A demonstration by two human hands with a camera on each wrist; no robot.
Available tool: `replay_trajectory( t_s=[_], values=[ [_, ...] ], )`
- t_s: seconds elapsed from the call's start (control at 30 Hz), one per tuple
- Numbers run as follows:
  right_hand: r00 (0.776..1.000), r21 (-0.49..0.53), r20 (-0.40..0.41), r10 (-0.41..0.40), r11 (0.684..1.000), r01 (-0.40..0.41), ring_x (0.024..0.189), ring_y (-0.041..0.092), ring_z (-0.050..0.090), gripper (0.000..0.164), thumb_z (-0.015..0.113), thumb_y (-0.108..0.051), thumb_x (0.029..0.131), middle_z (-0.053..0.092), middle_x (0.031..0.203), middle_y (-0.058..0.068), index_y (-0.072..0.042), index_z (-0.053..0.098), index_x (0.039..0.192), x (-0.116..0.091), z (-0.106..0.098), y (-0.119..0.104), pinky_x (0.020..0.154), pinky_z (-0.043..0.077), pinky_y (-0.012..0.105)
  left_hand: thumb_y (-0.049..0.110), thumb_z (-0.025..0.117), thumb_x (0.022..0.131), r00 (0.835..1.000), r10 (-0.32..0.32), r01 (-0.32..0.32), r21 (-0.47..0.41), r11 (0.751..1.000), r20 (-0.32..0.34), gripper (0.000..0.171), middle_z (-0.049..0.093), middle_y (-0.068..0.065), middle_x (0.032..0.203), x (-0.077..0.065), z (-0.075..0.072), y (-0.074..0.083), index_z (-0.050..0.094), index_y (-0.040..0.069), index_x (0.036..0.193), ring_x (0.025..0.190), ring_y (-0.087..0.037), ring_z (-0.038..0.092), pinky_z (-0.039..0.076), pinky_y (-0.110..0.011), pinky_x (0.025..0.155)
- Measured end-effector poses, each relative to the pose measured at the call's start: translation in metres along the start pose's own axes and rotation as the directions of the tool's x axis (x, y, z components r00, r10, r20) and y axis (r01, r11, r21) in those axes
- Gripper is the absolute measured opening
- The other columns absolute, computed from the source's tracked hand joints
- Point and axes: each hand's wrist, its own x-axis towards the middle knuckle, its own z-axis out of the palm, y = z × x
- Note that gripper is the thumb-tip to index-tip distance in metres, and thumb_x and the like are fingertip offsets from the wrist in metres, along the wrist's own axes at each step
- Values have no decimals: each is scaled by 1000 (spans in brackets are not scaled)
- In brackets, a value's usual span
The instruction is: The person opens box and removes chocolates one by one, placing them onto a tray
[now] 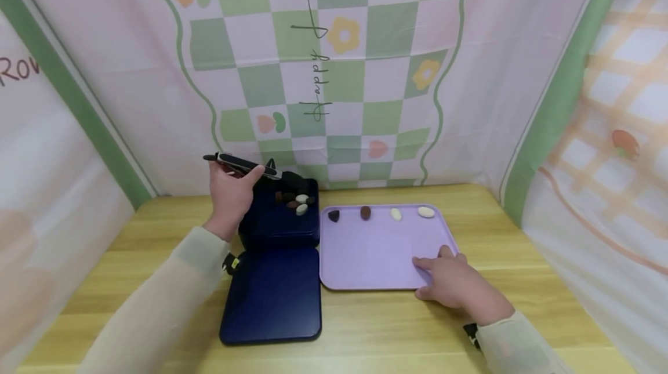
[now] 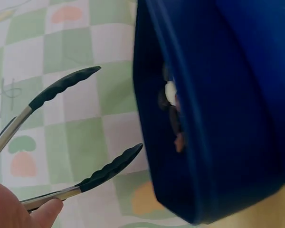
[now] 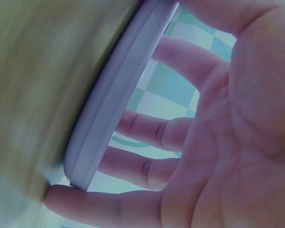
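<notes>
My left hand (image 1: pixel 232 197) grips a pair of metal tongs (image 2: pixel 111 167) with black scalloped tips, held above the left side of a dark blue box (image 1: pixel 279 239). In the left wrist view the tongs' arms are spread, with nothing between them. Inside the box lie several pebble-like pieces (image 1: pixel 302 209) in white, brown and black. My right hand (image 1: pixel 459 284) rests at the near right corner of a lilac tray (image 1: pixel 365 258), its fingers extended over and against the rim. Along the tray's far side sit a black piece (image 1: pixel 333 216), a brown piece (image 1: pixel 366 212) and two cream ones (image 1: pixel 425 211).
The box's flat blue lid (image 1: pixel 273 298) lies in front of it, left of the tray. All stand on a wood-grain table (image 1: pixel 376 327). A checkered cloth (image 1: pixel 344 84) hangs behind, and further cloth panels close in both sides.
</notes>
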Motion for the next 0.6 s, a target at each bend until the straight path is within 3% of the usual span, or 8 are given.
replay_trajectory(
  t_s=[0.27,0.6],
  values=[
    [1000,6,3,-5,1000,5,88,38,46,68,83,-40,79,49,112,28,-11,62,137,-1,-1,-1,75,49,54,30,82,85,999,-30,29,67,997,18,67,58,-9,109,-13,-3,-13,37,8,131,90,-24,60,52,-35,76],
    [1000,17,8,2,1000,-2,88,37,46,68,83,-40,79,48,114,28,-12,62,137,0,-1,0,75,49,54,16,82,85,998,-25,23,34,999,51,56,58,-12,104,-24,6,-28,42,3,122,87,-25,61,51,-34,75]
  ],
)
